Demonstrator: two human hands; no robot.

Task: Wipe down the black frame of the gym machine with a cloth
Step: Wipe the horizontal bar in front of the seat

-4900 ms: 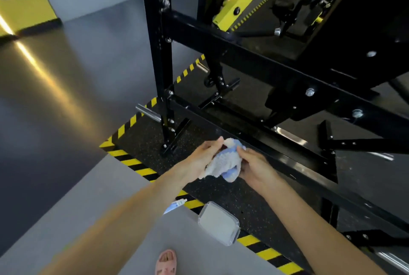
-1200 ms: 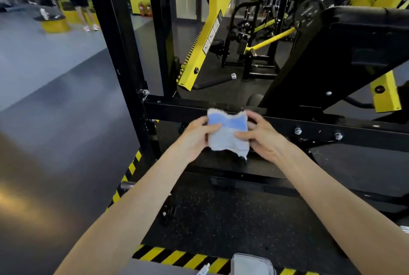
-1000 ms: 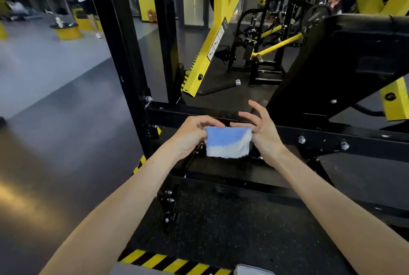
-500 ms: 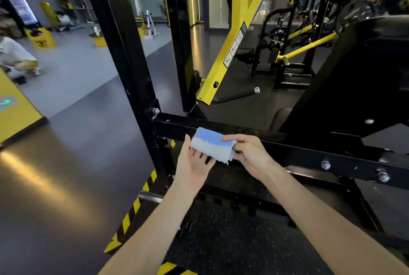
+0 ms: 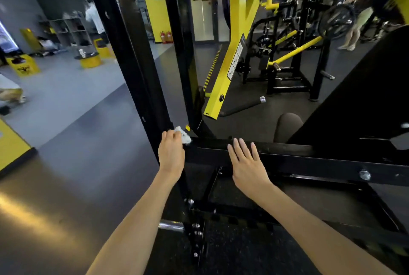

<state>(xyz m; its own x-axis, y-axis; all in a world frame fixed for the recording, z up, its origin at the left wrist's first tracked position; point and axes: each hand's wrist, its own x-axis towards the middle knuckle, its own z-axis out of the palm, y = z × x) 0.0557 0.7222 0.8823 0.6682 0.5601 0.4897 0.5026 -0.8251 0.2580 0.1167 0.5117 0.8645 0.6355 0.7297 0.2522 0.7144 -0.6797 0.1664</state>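
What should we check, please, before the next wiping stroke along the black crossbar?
1. Cloth secure in the left hand grip: ok, bunched under curled fingers.
2. Cloth at the corner where the crossbar meets the upright: ok.
3. Right hand out of the stroke path: not ok, it lies flat on the crossbar right of the cloth.
4. Top of the crossbar beyond that hand free: ok; a bolt sits on its front face.
5. Clean side of the cloth on the frame: cannot tell, mostly hidden.

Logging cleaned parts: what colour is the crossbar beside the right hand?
Black steel crossbar, clearest in head view.
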